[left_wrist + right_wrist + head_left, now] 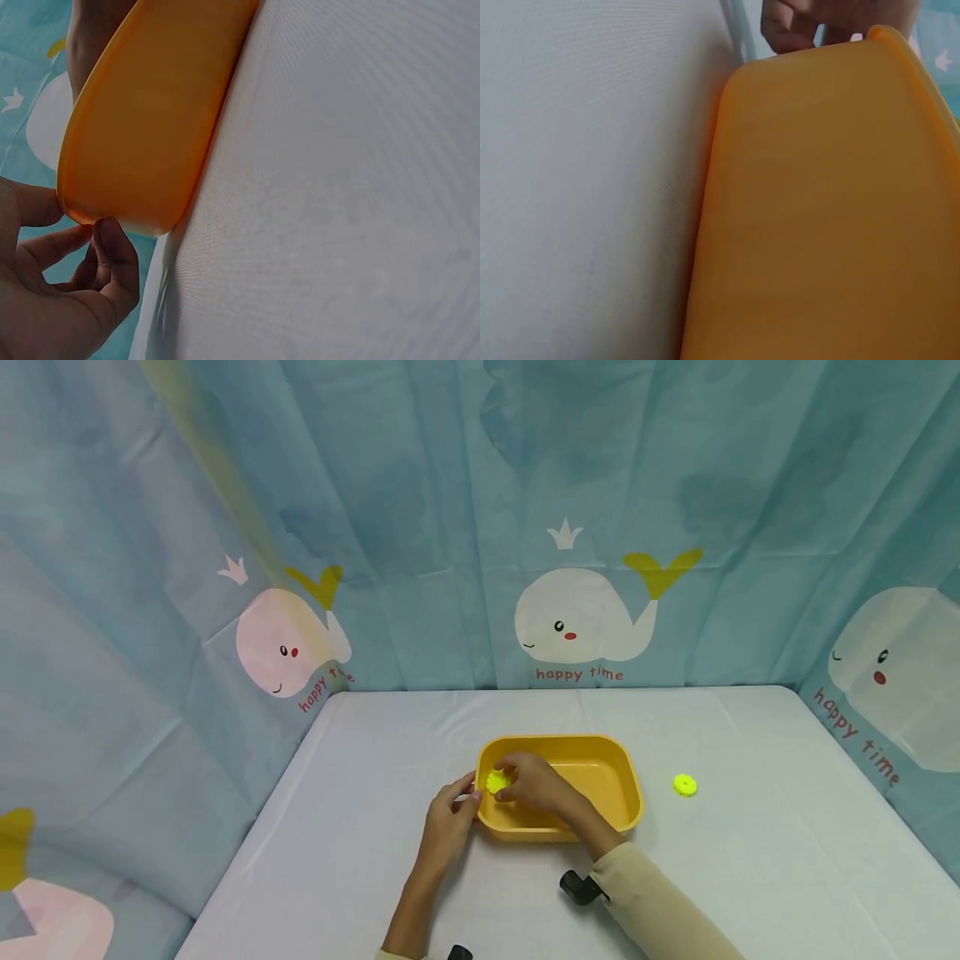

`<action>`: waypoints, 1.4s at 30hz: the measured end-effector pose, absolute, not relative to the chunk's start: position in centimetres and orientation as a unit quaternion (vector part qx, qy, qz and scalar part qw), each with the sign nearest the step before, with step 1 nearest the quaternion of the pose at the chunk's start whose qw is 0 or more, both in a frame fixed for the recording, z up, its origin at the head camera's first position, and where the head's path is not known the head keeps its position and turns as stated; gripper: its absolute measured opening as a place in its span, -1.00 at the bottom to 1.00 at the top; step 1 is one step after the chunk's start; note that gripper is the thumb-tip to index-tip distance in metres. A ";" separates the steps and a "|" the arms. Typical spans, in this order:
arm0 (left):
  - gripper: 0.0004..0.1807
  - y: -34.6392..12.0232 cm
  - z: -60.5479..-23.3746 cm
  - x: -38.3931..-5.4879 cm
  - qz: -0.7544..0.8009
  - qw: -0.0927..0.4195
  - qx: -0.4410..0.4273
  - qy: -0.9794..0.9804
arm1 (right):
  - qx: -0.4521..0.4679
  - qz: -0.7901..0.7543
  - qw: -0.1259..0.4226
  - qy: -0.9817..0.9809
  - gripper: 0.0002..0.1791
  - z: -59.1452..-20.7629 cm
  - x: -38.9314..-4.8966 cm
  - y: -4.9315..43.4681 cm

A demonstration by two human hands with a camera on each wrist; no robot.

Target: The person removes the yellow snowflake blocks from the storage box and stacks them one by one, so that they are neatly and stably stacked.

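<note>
My right hand (531,783) reaches over the near side of a yellow plastic tray (592,758) into its left end. Its thumb and fingers grip a bright yellow toothed disc (497,782), like a toy gear, by the edges. At the tray's left end is my left hand (448,825), its fingertips and thumb resting against the outside of the rim. The left wrist view shows those fingers (116,251) spread and slightly bent at the tray's end wall (142,135). In the right wrist view the tray's side wall (817,202) hides the disc.
A second bright yellow toothed disc (685,786) lies on the white tablecloth (757,860), to the right of the tray. Behind the table hangs a blue curtain (420,610) with whale prints. A black wrist camera (580,887) sits beside my right sleeve.
</note>
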State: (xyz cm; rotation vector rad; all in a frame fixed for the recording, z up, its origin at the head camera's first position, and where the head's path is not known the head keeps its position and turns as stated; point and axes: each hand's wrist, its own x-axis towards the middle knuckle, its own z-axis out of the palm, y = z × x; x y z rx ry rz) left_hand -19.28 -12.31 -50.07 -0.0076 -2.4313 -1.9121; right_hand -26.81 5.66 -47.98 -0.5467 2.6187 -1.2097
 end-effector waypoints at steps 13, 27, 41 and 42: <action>-0.50 -12.3 -50.3 -19.1 -0.623 0.030 -0.005 -0.781 | -0.203 -0.367 0.080 0.904 -0.59 -48.6 -26.9 5.1; -0.50 -12.2 -50.1 -19.0 -0.625 0.032 -0.008 -0.780 | -0.225 -0.355 0.061 0.905 -0.70 -48.5 -26.8 5.2; -0.52 -12.3 -50.1 -19.1 -0.620 0.035 -0.009 -0.784 | -0.197 -0.365 0.067 0.907 -0.88 -48.2 -26.8 5.3; -0.52 -12.3 -50.1 -19.1 -0.619 0.036 -0.009 -0.784 | -0.196 -0.371 0.067 0.905 -0.89 -48.2 -26.8 5.3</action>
